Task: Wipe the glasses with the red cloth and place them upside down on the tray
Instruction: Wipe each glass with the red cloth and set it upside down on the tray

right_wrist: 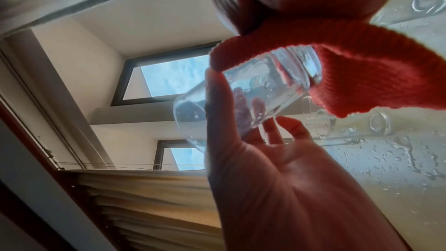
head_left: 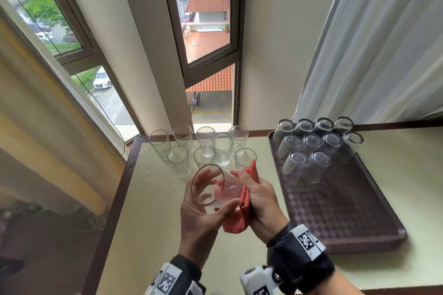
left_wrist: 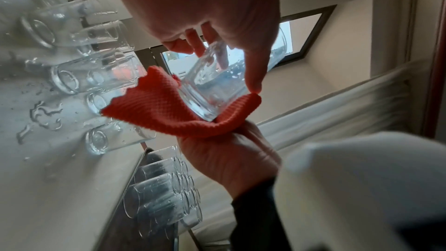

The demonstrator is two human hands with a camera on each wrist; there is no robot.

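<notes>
My left hand [head_left: 203, 203] grips a clear glass [head_left: 211, 187] tilted on its side above the table, mouth toward me, thumb on one side and fingers on the other. My right hand [head_left: 256, 196] holds the red cloth [head_left: 242, 206] wrapped round the glass's base end. The left wrist view shows the cloth [left_wrist: 164, 110] cupping the glass's bottom [left_wrist: 212, 91]. In the right wrist view the cloth [right_wrist: 357, 75] covers the base of the glass [right_wrist: 253, 94]. Several upright wet glasses [head_left: 203, 148] stand at the table's far left. Several glasses [head_left: 314, 146] stand upside down on the brown tray [head_left: 335, 208].
Water drops and puddles lie on the pale green table [head_left: 153, 223] near the upright glasses. Windows [head_left: 206, 31] and curtains [head_left: 374, 43] rise behind the table. The tray's near half holds no glasses. The table's left edge drops to the floor.
</notes>
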